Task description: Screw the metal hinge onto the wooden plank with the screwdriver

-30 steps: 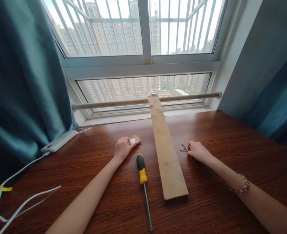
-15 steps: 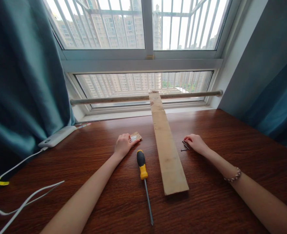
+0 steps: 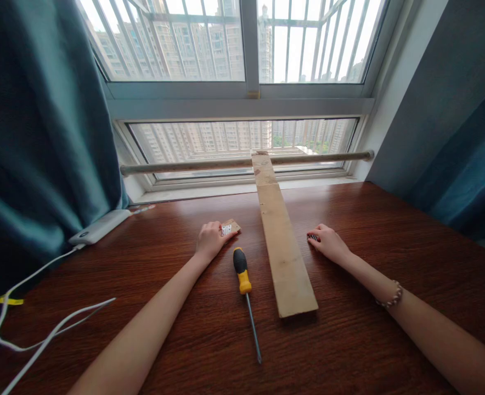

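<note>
My left hand [image 3: 209,240] rests on the wooden table [image 3: 185,329] with its fingers curled onto a small wooden block [image 3: 231,226] that carries a metal piece. My right hand [image 3: 327,241] lies to the right of a long wooden plank [image 3: 281,247], its fingers closed over several dark screws [image 3: 311,237] on the table. The plank runs from near me to a rod at the window. A screwdriver [image 3: 244,288] with a black and yellow handle lies between my left hand and the plank.
A wooden rod [image 3: 185,165] spans the window sill. A white power bank [image 3: 98,226] with white cables [image 3: 40,340] lies at the left by a teal curtain [image 3: 32,137]. Another curtain [image 3: 468,181] hangs at the right.
My right hand has slid forward and left over the screws, so most of them are now covered. My left hand stays on the small block.
</note>
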`<state>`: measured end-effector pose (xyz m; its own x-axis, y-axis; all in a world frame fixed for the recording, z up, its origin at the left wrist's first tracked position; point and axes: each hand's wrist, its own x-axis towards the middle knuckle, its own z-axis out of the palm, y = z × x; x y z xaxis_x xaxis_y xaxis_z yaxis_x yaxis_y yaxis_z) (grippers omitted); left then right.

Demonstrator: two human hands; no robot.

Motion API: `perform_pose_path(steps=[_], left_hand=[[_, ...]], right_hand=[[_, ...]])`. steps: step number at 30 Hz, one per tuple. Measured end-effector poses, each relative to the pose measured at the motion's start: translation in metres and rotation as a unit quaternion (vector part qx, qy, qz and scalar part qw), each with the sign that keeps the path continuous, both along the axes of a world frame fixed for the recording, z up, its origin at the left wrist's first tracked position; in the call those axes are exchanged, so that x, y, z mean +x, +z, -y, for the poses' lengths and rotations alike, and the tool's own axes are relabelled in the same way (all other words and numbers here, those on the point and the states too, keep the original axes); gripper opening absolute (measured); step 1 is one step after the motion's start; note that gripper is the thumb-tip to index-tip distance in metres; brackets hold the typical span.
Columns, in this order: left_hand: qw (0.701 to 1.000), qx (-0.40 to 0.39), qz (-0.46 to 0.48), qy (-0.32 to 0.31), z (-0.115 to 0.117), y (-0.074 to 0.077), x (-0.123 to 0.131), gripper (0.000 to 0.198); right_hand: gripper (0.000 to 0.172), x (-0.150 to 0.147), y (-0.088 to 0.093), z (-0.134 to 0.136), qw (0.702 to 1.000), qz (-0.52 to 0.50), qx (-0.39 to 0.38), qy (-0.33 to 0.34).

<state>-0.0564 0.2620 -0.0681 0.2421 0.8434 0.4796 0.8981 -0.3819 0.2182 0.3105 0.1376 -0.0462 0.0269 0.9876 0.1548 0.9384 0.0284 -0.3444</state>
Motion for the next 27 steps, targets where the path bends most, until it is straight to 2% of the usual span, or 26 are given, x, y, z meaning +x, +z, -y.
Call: perform_pose_path(steps=[4, 7, 9, 11, 13, 15, 16, 19, 21, 23, 25, 27], left_hand=[[1.0, 0.007, 0.012, 0.011, 0.003, 0.0, 0.002, 0.052], [0.999, 0.006, 0.035, 0.025, 0.005, 0.003, 0.003, 0.051], [0.998, 0.0, 0.054, 0.034, 0.007, 0.01, 0.006, 0.049], [0.997, 0.0, 0.071, 0.038, 0.011, 0.022, 0.01, 0.047], [0.996, 0.008, 0.082, 0.038, 0.017, 0.038, 0.016, 0.048], [0.995, 0.014, 0.089, 0.037, 0.026, 0.054, 0.024, 0.05], [0.995, 0.017, 0.091, 0.036, 0.032, 0.061, 0.028, 0.051], [0.994, 0.026, 0.093, 0.043, 0.048, 0.075, 0.04, 0.049], [0.994, 0.026, 0.092, 0.053, 0.058, 0.077, 0.045, 0.046], [0.993, 0.018, 0.098, 0.062, 0.064, 0.077, 0.048, 0.042], [0.99, 0.0, 0.122, 0.064, 0.066, 0.077, 0.049, 0.043], [0.982, -0.028, 0.179, 0.054, 0.065, 0.079, 0.049, 0.052]], right_hand=[[0.027, -0.002, -0.001, 0.003, 0.999, 0.04, 0.01, -0.036], [0.031, -0.009, 0.006, 0.007, 0.995, 0.05, 0.078, -0.04], [0.029, -0.021, 0.018, 0.013, 0.992, -0.018, 0.124, -0.013], [0.023, -0.043, 0.034, 0.022, 0.981, -0.157, 0.109, 0.036], [0.025, -0.072, 0.052, 0.028, 0.94, -0.332, 0.036, 0.073], [0.029, -0.104, 0.067, 0.027, 0.871, -0.48, -0.046, 0.095], [0.032, -0.12, 0.073, 0.023, 0.836, -0.538, -0.084, 0.075], [0.031, -0.162, 0.083, -0.001, 0.75, -0.642, -0.157, 0.023], [0.023, -0.183, 0.083, -0.022, 0.701, -0.69, -0.176, 0.049], [0.016, -0.197, 0.081, -0.039, 0.685, -0.705, -0.171, 0.066], [0.01, -0.202, 0.078, -0.051, 0.695, -0.7, -0.154, 0.058], [0.013, -0.2, 0.076, -0.059, 0.706, -0.693, -0.14, 0.041]])
